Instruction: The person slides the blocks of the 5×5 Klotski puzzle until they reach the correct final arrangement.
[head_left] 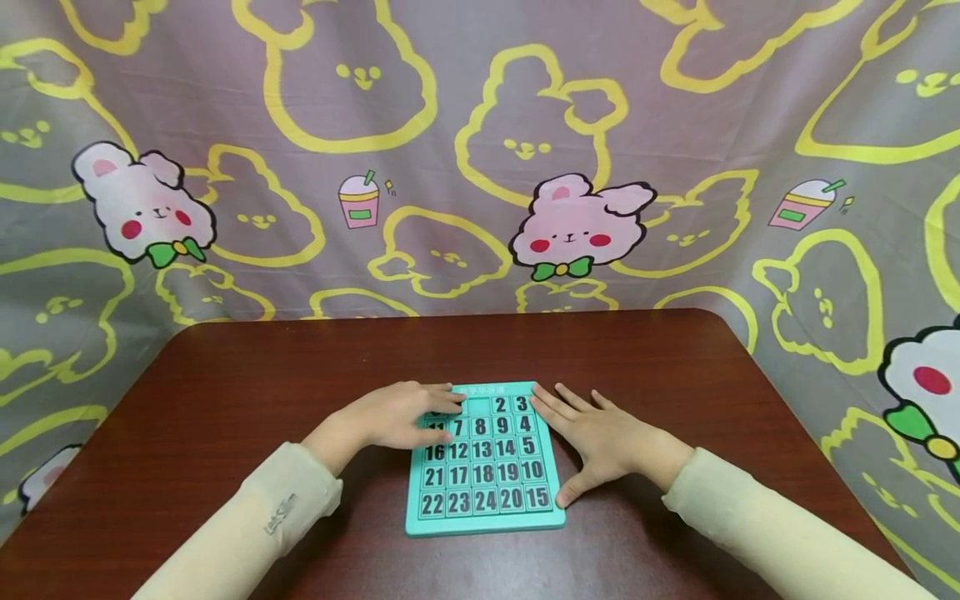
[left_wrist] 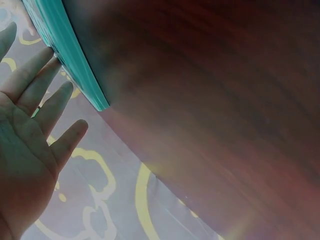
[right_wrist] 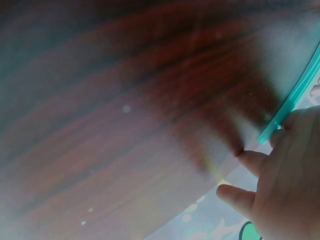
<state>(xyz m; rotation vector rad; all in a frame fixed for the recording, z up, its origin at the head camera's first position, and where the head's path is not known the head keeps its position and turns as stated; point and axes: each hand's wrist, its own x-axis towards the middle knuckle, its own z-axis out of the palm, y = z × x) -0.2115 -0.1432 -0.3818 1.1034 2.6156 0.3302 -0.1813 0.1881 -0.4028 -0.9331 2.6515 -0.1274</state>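
Note:
A turquoise sliding number puzzle [head_left: 486, 527] lies flat on the table, its numbered tiles in rows. One slot in the top row, left of the 2 tile [head_left: 500, 405], holds no tile. From the left, my left hand [head_left: 401, 414] reaches over the puzzle's upper left corner, fingertips on the top-row tiles and partly hiding them. In the left wrist view its fingers look extended beside the puzzle's edge. My right hand [head_left: 606, 435] is spread along the right side, fingers at the upper right corner and thumb touching the frame near the 15 tile [head_left: 537, 498].
The dark reddish-brown wooden table [head_left: 262, 392] has rounded far corners. Behind it and at both sides hangs a grey-pink curtain [head_left: 450, 183] printed with yellow outlines, bunnies and drink cups. Light sleeves [head_left: 255, 508] cover both forearms.

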